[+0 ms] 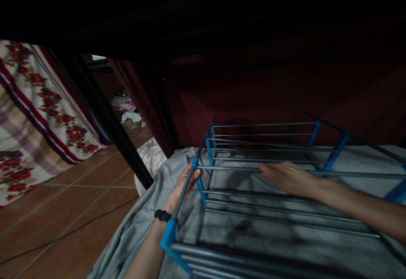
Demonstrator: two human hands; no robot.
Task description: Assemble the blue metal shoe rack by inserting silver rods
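A rack of grey metal tubes with blue plastic joints (241, 195) lies across a grey blanket (234, 239) in front of me. My left hand (187, 181) is closed around the rack's near-left side, at a blue joint where a cross tube meets the side tube. A dark band (163, 215) is on that wrist. My right hand (285, 177) is closed over the same cross tube (228, 168), farther to the right; its fingertips are partly hidden behind the tube. More blue joints (336, 150) hold the tubes on the rack's right side.
A dark post (111, 118) stands at left, beside a dark red curtain (139, 97). A flowered blanket (50, 101) hangs farther left above the tiled floor (85, 194), where a black cable (69, 230) lies. Dark structure spans overhead. Piled cloths (128, 108) sit in the background.
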